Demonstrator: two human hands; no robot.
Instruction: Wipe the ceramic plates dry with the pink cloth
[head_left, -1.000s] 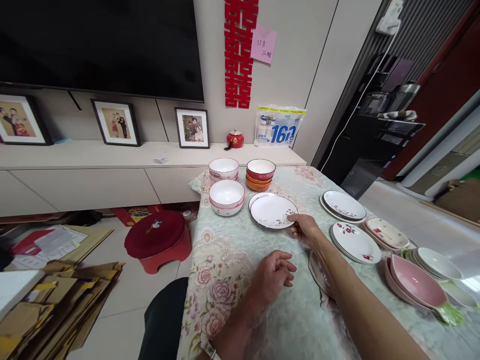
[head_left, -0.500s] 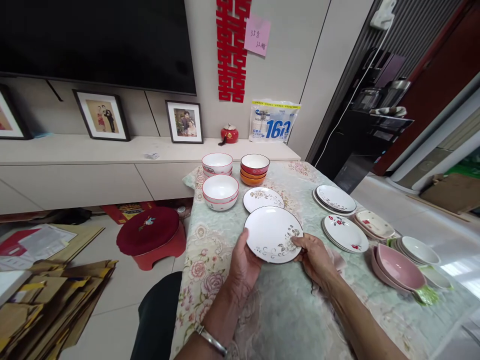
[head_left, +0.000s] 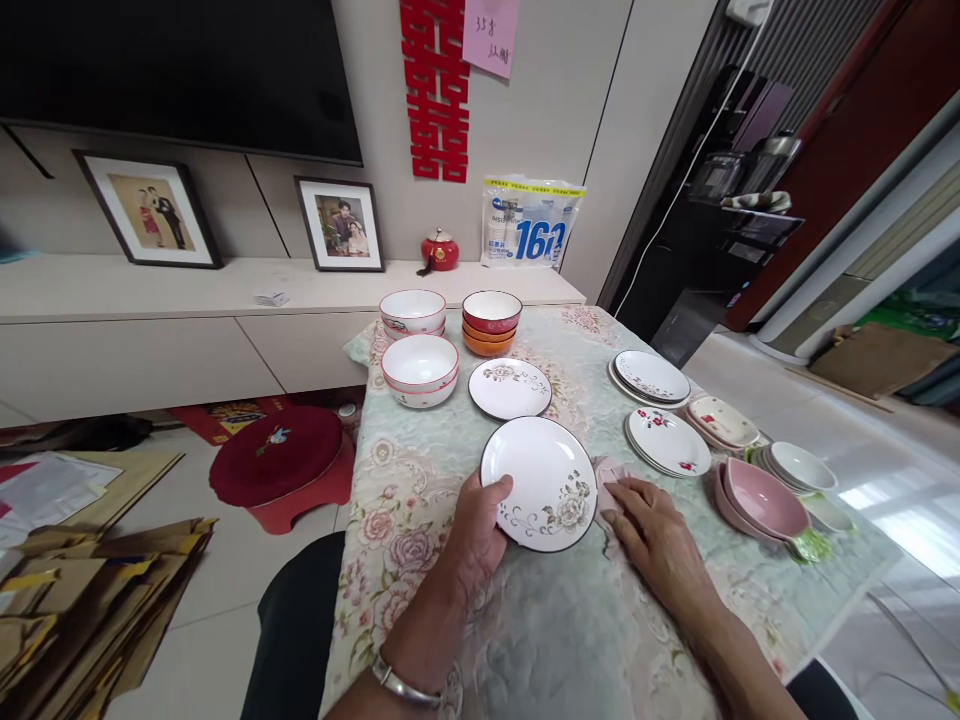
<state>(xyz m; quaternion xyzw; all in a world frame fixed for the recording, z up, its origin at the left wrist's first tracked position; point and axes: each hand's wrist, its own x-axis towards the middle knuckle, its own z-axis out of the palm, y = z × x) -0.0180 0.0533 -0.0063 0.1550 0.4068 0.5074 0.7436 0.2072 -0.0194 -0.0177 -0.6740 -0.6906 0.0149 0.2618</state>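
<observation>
My left hand grips a white plate by its left edge, thumb on top. The plate has a dark rim and a grey-brown flower pattern at its lower right. Just right of it, my right hand has its fingers bent on a pale pink cloth on the table. A similar flowered plate lies on the tablecloth beyond the held one. The underside of the held plate and my left fingers beneath it are hidden.
White red-rimmed bowls and orange and red bowls stand at the back left. To the right are stacked plates, red-flowered plates, pink leaf-shaped bowls and white bowls. A red stool stands left of the table.
My right hand has let go of the plate's right edge and moved down onto the pink cloth. My left hand keeps hold of the plate, and its thumb now lies over the top.
</observation>
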